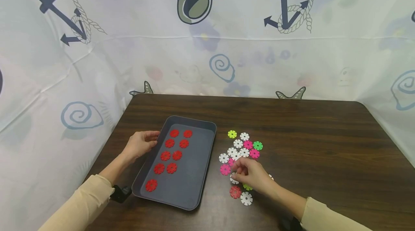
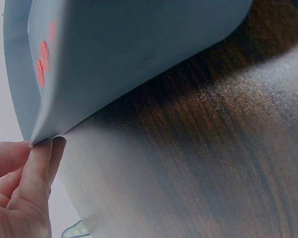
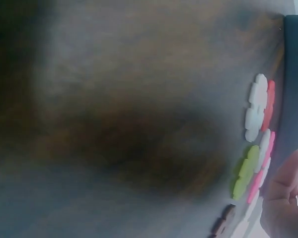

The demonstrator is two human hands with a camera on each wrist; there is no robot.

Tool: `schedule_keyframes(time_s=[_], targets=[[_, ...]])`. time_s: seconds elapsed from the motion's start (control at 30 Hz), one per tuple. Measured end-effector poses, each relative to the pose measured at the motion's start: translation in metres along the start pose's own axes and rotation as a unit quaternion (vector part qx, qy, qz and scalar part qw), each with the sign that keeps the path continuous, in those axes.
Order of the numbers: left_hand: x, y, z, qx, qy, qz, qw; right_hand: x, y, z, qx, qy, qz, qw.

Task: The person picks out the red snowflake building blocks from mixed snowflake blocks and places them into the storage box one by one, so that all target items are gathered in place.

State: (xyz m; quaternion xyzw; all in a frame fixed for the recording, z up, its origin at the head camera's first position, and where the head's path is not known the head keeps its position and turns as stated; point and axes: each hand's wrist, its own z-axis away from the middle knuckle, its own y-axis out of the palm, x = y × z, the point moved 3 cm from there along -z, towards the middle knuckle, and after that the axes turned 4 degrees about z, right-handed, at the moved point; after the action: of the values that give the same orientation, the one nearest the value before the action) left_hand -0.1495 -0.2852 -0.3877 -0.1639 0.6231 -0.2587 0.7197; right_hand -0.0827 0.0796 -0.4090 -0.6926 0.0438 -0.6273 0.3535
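Observation:
A dark grey tray (image 1: 194, 188) lies on the table, with several red notched discs (image 1: 151, 185) arranged in it in two columns. My left hand (image 1: 140, 144) pinches the tray's left rim between thumb and fingers; the left wrist view shows the fingers (image 2: 37, 173) at that edge. My right hand (image 1: 254, 176) hovers over the loose discs right of the tray, fingers loosely bent, close to a white disc (image 1: 234, 178). No disc shows clearly in its fingers. Nearest me in this group are a red disc (image 1: 235, 192) and another white disc (image 1: 246, 198).
Loose white, pink (image 1: 225, 169), green (image 1: 258, 145) and yellow-green (image 1: 232, 134) discs lie in a cluster, some overlapping. The dark wooden table (image 1: 324, 144) extends to the right. Behind it hangs a patterned cloth (image 1: 162, 54).

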Motion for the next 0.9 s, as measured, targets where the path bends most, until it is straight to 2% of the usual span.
schedule_keyframes(time_s=[0.23,0.53,0.9], targets=[[0.0,0.0,0.001,0.0,-0.003,-0.002,1.0,-0.005,0.002,0.008,0.008,-0.009,0.004,1.0],[-0.001,0.001,0.001,0.002,-0.007,0.002,1.0,-0.006,0.011,0.018,0.012,-0.062,0.023,0.998],[-0.002,0.0,0.0,0.004,-0.009,0.004,0.9999,-0.004,0.017,0.019,-0.003,-0.106,0.118,0.987]])
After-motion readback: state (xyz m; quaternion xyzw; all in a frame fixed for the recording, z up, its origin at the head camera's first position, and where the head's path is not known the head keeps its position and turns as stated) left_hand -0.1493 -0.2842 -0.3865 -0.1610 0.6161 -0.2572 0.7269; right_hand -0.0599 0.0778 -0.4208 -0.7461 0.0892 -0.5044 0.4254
